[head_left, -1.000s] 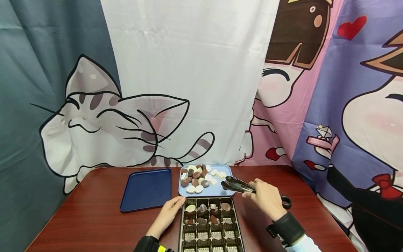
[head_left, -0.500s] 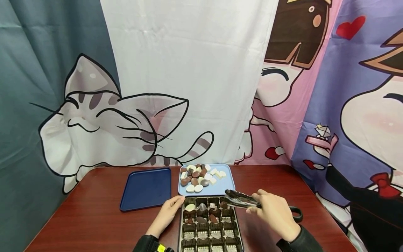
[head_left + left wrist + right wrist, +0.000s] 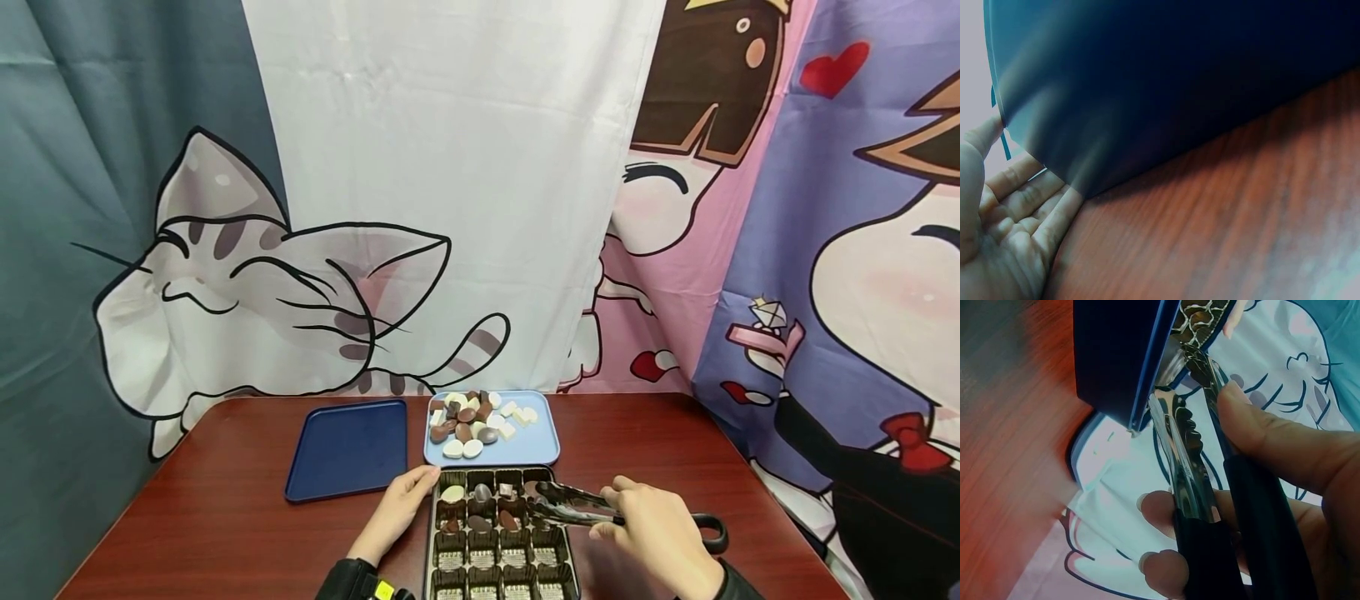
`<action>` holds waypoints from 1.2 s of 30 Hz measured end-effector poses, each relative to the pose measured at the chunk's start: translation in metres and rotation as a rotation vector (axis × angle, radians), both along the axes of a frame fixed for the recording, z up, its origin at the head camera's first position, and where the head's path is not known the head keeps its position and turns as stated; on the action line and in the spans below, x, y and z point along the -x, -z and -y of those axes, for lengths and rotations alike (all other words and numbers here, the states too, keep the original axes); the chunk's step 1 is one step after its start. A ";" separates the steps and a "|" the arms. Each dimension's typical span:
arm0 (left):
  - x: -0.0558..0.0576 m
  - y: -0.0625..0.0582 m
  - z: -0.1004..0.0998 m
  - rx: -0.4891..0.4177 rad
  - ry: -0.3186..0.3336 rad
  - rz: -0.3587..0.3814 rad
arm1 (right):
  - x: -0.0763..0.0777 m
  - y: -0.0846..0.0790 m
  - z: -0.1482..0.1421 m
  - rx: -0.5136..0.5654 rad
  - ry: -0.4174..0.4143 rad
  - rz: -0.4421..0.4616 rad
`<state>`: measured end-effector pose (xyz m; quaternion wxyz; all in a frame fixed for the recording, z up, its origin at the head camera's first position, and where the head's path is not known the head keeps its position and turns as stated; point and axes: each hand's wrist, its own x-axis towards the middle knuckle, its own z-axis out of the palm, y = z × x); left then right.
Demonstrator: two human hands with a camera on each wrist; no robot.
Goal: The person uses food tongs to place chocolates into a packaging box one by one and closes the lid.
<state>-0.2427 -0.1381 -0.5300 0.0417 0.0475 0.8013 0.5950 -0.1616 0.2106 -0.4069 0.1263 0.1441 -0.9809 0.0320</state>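
Observation:
A box with a black compartment insert lies at the table's front. Chocolates fill its back row, and several sit in the second row. My left hand holds the box's far left corner; in the left wrist view the thumb is at the upper edge and the fingers lie against the dark blue side. My right hand grips black-handled metal tongs. Their tips overlap the rightmost compartment of the second row. In the right wrist view the tong arms stand apart; whether they hold a chocolate I cannot tell.
Directly behind the box is a light blue tray with a heap of white, brown and dark chocolates. A dark blue tray lies behind and left of my left hand. A printed cloth hangs along the table's back edge.
My right hand has brought the tongs from beside the light blue tray toward me, down over the box's right side. The left hand and the box have stayed put.

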 end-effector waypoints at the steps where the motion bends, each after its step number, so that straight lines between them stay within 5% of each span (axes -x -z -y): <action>1: 0.000 0.000 0.000 0.002 0.002 0.000 | 0.000 0.000 0.000 0.005 0.001 0.006; 21: -0.001 -0.002 0.001 0.010 0.004 0.008 | 0.008 -0.006 0.006 0.041 0.016 -0.008; 36: -0.001 -0.001 0.000 -0.003 0.008 0.006 | 0.056 0.004 0.021 0.134 0.015 -0.049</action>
